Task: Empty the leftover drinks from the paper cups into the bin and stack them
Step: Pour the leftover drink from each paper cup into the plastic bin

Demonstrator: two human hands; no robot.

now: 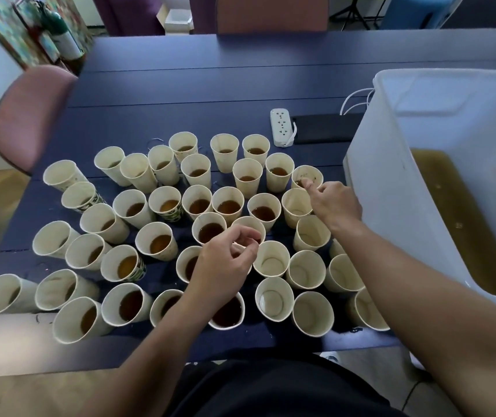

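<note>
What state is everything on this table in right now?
Cream paper cups: upright, unstacked, most holding brown drink.
Cups near the bin: upright, emptied.
White plastic bin: open, brown liquid inside.
Left hand: fingers curled over a cup, grip unclear.
Right hand: fingertips at a cup's rim.

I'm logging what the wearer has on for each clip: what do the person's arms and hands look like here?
Both arms are bare from the bottom of the frame to the fingers: no sleeves, gloves, watch or rings show on the left hand or the right hand. Nails look short and unpainted. A dark garment covers the torso at the bottom edge.
</note>
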